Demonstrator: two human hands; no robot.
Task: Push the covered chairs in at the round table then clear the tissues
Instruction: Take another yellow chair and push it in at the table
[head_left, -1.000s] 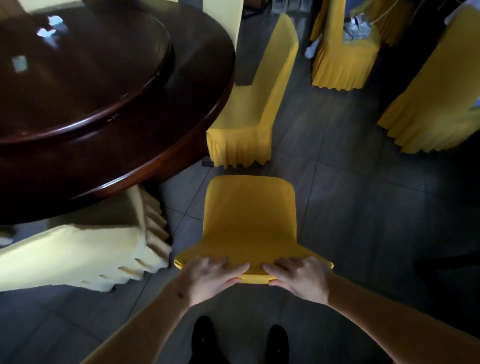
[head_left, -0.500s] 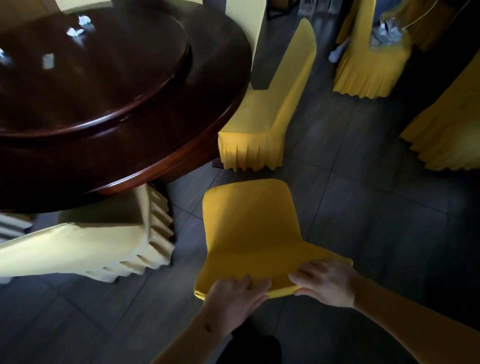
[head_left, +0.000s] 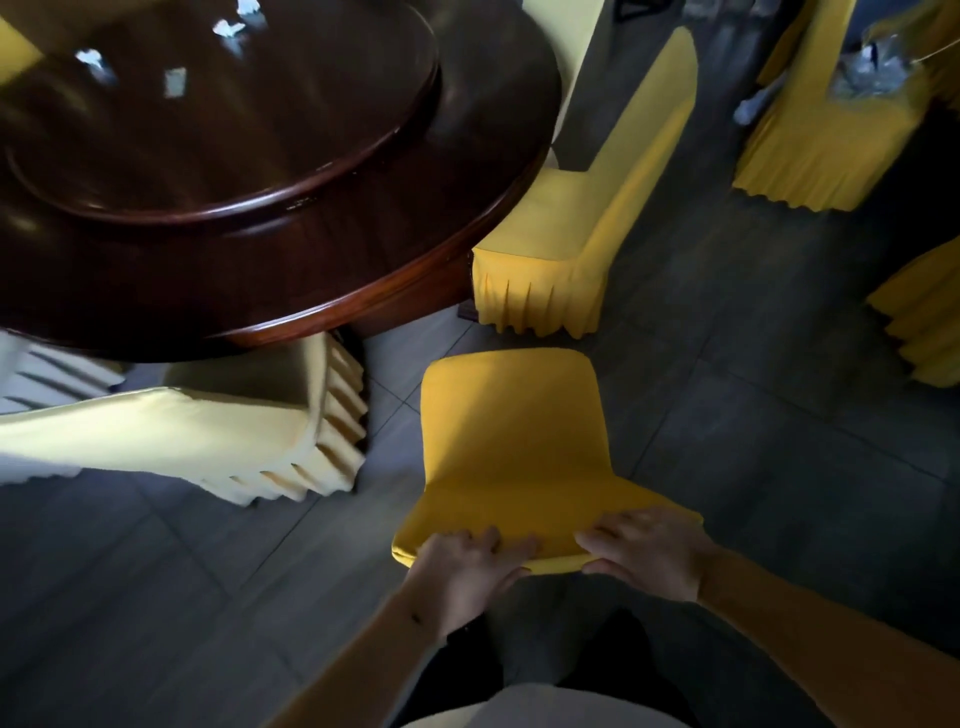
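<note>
Since half a second ago the hands have evened out along the top edge of the chair (head_left: 511, 447): the left hand (head_left: 465, 569), which sat lower and under the edge, now lies level with the right hand (head_left: 644, 551). The chair has scarcely shifted toward the table (head_left: 363, 280).

Both forearms reach forward from the bottom of the view, converging on the backrest top. Each hand grasps that edge, fingers curled over the front and thumb below.

The chair stands on the floor (head_left: 779, 415) just short of the table rim, between a pale chair (head_left: 208, 436) tucked under the table on the left and another yellow chair (head_left: 587, 228) beyond. Its seat points at the table, its long axis running from the hands away toward the rim. White tissues (head_left: 228, 27) lie on the far tabletop.
</note>
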